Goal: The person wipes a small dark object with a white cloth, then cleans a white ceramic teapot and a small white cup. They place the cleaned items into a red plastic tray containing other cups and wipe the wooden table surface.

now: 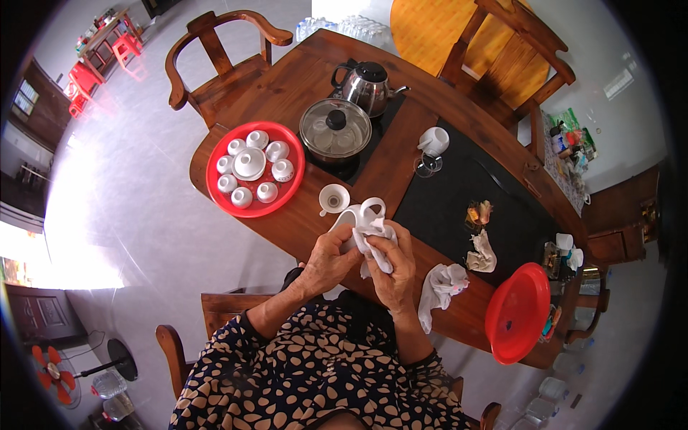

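Observation:
Near the table's front edge, my left hand (328, 264) is closed around a white ceramic piece with a loop handle (371, 205), perhaps a small pitcher. A white cloth (380, 247) is bunched in my right hand (394, 272) and pressed against that piece, hiding much of its shape. Just beyond my left hand sits a small white ceramic cup-like piece with a dark centre (334, 198). To the right of my right hand lies a second crumpled white cloth (441, 288).
A red tray (295, 183) holds upturned white cups round a lidded bowl. Behind stand a glass-lidded pot (335, 129) and a steel kettle (369, 89). A white pitcher (434, 140) and a glass cup (428, 165) rest by the black tea tray (437, 215); a red basin (517, 313) is rightmost.

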The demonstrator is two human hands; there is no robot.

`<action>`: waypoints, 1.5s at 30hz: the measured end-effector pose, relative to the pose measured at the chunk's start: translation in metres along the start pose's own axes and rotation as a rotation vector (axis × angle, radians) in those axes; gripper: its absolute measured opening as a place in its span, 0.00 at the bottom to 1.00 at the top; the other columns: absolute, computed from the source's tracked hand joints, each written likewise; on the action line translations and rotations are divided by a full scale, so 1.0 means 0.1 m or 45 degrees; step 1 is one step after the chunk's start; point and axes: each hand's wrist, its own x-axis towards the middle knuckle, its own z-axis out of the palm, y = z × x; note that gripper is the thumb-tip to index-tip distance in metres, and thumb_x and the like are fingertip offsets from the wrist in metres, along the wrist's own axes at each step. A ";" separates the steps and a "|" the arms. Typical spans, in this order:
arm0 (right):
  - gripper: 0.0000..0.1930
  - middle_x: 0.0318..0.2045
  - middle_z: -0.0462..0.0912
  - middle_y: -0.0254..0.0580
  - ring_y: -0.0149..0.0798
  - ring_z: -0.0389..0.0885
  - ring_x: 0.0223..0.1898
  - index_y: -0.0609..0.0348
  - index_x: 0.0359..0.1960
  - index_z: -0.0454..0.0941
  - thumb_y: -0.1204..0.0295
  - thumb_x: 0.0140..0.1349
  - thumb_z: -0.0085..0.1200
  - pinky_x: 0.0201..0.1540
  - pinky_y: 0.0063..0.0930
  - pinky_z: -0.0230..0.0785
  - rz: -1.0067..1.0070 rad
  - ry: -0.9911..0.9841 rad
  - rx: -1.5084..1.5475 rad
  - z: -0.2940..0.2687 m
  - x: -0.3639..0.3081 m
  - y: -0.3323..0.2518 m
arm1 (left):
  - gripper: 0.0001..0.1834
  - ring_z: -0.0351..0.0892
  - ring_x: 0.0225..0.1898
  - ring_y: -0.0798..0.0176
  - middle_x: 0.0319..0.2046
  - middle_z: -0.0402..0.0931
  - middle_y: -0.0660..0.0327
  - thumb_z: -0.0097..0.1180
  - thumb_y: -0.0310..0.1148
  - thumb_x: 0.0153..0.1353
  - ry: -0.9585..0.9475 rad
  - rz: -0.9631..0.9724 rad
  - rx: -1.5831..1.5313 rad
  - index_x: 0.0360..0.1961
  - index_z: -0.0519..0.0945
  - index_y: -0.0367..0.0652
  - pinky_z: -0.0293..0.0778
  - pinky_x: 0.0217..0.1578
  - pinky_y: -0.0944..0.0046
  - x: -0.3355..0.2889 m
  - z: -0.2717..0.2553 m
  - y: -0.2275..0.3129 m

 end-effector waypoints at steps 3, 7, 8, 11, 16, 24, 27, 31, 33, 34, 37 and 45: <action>0.10 0.45 0.74 0.46 0.41 0.75 0.46 0.64 0.40 0.77 0.82 0.55 0.56 0.48 0.28 0.68 0.199 0.209 0.127 0.03 -0.04 0.00 | 0.12 0.72 0.32 0.76 0.32 0.75 0.66 0.58 0.33 0.62 -0.050 -0.011 -0.239 0.41 0.75 0.35 0.71 0.34 0.73 0.01 0.05 0.03; 0.10 0.42 0.76 0.42 0.30 0.75 0.42 0.65 0.45 0.75 0.75 0.64 0.51 0.44 0.22 0.68 0.516 0.404 0.433 0.06 0.02 0.01 | 0.15 0.75 0.35 0.72 0.34 0.77 0.63 0.58 0.35 0.62 -0.112 -0.120 -0.361 0.44 0.75 0.34 0.72 0.38 0.71 -0.01 0.08 0.16; 0.10 0.41 0.77 0.41 0.28 0.75 0.41 0.64 0.46 0.74 0.74 0.65 0.50 0.43 0.21 0.68 0.622 0.434 0.556 0.05 0.05 -0.02 | 0.15 0.75 0.35 0.72 0.34 0.77 0.62 0.58 0.35 0.63 -0.116 -0.104 -0.390 0.45 0.75 0.34 0.73 0.38 0.71 0.00 0.09 0.17; 0.12 0.41 0.77 0.41 0.28 0.75 0.41 0.64 0.49 0.74 0.72 0.67 0.48 0.43 0.21 0.68 0.711 0.355 0.646 0.00 0.09 0.04 | 0.17 0.75 0.36 0.70 0.37 0.77 0.60 0.56 0.34 0.63 -0.110 -0.089 -0.471 0.48 0.73 0.34 0.73 0.38 0.69 0.00 0.11 0.17; 0.13 0.47 0.74 0.50 0.42 0.75 0.47 0.64 0.46 0.77 0.79 0.58 0.54 0.47 0.29 0.69 0.176 0.284 0.057 0.03 0.05 -0.05 | 0.18 0.77 0.42 0.68 0.44 0.76 0.58 0.51 0.33 0.65 -0.030 -0.139 -0.853 0.53 0.70 0.35 0.76 0.38 0.68 0.03 0.12 0.15; 0.13 0.51 0.72 0.51 0.46 0.73 0.52 0.66 0.47 0.74 0.76 0.60 0.53 0.55 0.32 0.65 0.077 0.303 0.046 0.15 -0.12 -0.04 | 0.23 0.77 0.49 0.60 0.48 0.74 0.57 0.50 0.42 0.66 -0.084 -0.194 -1.114 0.56 0.68 0.36 0.74 0.52 0.57 0.04 0.06 -0.06; 0.15 0.51 0.73 0.47 0.39 0.73 0.51 0.68 0.50 0.72 0.69 0.68 0.46 0.54 0.27 0.64 0.234 0.265 0.131 0.08 0.02 0.00 | 0.26 0.77 0.49 0.60 0.49 0.74 0.56 0.52 0.43 0.65 -0.144 -0.188 -1.047 0.57 0.66 0.37 0.75 0.51 0.56 0.02 0.04 -0.01; 0.19 0.51 0.74 0.43 0.35 0.74 0.50 0.65 0.55 0.71 0.65 0.69 0.46 0.52 0.25 0.65 0.665 0.130 0.618 -0.03 0.16 0.04 | 0.27 0.77 0.49 0.58 0.50 0.73 0.56 0.51 0.47 0.65 -0.221 -0.215 -1.049 0.57 0.67 0.38 0.78 0.45 0.55 0.02 0.01 -0.04; 0.20 0.52 0.73 0.43 0.34 0.73 0.51 0.65 0.56 0.70 0.64 0.69 0.46 0.52 0.24 0.65 0.779 0.158 0.885 -0.01 0.12 0.11 | 0.30 0.75 0.53 0.54 0.53 0.71 0.54 0.50 0.50 0.65 -0.282 -0.199 -1.100 0.60 0.64 0.39 0.77 0.48 0.50 0.03 -0.02 -0.09; 0.20 0.53 0.72 0.42 0.34 0.73 0.51 0.64 0.57 0.69 0.63 0.70 0.45 0.52 0.23 0.65 0.835 0.171 1.020 0.00 0.10 0.14 | 0.31 0.74 0.54 0.54 0.54 0.71 0.54 0.49 0.51 0.65 -0.259 -0.203 -1.166 0.60 0.64 0.40 0.76 0.49 0.49 0.04 -0.01 -0.09; 0.19 0.57 0.68 0.50 0.38 0.70 0.55 0.63 0.58 0.70 0.68 0.68 0.46 0.57 0.28 0.62 0.570 0.165 0.563 0.07 -0.01 0.03 | 0.30 0.69 0.59 0.53 0.58 0.68 0.55 0.45 0.52 0.67 -0.153 -0.233 -1.354 0.62 0.62 0.44 0.71 0.54 0.46 0.09 0.00 -0.10; 0.18 0.59 0.65 0.53 0.46 0.67 0.58 0.64 0.58 0.68 0.71 0.68 0.46 0.59 0.32 0.60 0.339 0.167 0.365 0.09 -0.10 0.05 | 0.35 0.73 0.55 0.57 0.56 0.69 0.56 0.53 0.53 0.61 -0.214 -0.234 -1.202 0.61 0.63 0.41 0.73 0.53 0.53 0.07 -0.02 -0.03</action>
